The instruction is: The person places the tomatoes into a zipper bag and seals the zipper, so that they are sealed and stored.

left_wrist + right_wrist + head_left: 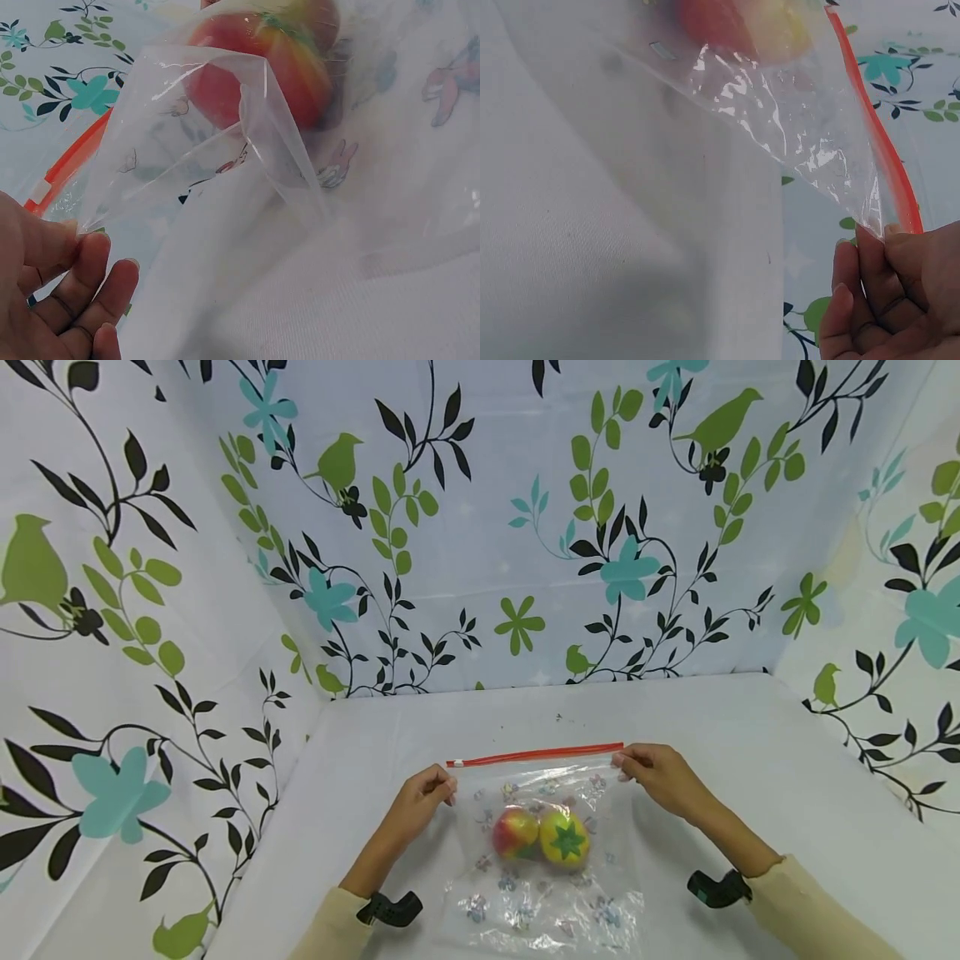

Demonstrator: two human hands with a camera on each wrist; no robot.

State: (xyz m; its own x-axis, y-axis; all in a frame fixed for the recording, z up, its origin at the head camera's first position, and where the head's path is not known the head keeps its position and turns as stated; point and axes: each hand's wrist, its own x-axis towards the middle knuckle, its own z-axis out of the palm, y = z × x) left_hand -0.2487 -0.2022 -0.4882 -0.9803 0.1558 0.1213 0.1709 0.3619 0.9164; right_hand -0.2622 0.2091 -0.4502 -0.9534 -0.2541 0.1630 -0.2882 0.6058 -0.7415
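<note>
A clear zip bag [540, 902] printed with small coloured figures hangs between my hands over the white table. Along its top runs a red zip strip [536, 755], with a white slider [454, 763] at the left end. Inside lie two round fruits: a red and yellow one [514, 832] and a yellow one [564, 852] with a green star-shaped top. My left hand [420, 802] pinches the bag's upper left edge between thumb and finger, just below the zip. Near the right end of the strip, my right hand [663, 777] pinches the upper right edge.
The white table [375, 743] reaches back to a cloth backdrop [465, 568] printed with leaves, birds and flowers, which also rises on both sides. Dark wrist devices [390, 910] sit on both wrists. Tiny dark specks [558, 717] mark the table behind the bag.
</note>
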